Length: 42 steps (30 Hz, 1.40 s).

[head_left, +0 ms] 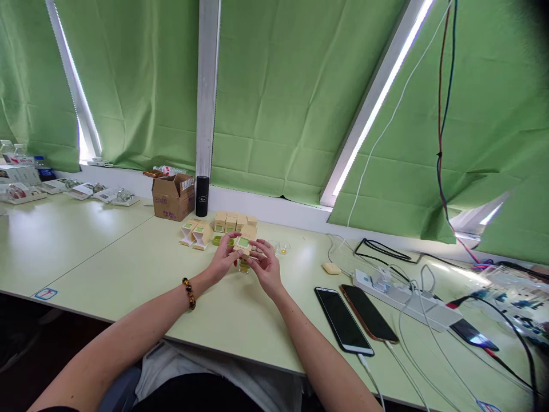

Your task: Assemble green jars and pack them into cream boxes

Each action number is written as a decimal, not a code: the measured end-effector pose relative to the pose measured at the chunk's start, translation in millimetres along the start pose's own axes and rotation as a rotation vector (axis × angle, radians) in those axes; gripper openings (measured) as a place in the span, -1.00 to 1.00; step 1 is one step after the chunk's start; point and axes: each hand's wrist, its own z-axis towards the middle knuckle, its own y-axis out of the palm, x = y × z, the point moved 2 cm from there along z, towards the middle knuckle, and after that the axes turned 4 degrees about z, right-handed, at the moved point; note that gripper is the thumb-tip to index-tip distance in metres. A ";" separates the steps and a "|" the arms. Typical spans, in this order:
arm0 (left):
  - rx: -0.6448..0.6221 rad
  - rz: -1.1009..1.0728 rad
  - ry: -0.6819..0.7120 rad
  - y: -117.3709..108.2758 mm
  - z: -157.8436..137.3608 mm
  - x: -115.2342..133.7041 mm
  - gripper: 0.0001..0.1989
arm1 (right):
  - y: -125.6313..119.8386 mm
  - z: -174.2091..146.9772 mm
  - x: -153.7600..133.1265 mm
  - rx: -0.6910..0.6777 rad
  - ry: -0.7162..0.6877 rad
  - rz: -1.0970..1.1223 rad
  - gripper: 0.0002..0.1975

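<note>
A small tan cardboard box with a green label is held up between my two hands above the table. My left hand grips its left side with bent fingers, and my right hand has its fingers on the right side. Just below the box, a small clear glass piece with something yellow in it shows between the hands; whether it touches the box I cannot tell. Left of my hands, two similar boxes lie with open ends. Behind, several more tan boxes stand in a row, with a green object before them.
Small clear glass pieces lie right of my hands. A brown carton and a black bottle stand at the back. Two phones and a white power strip with tangled cables are on the right.
</note>
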 end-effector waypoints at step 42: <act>0.063 0.112 0.104 -3.8 0.5 -2.0 -0.57 | -3.9 2.9 2.5 0.086 0.025 -0.025 -0.59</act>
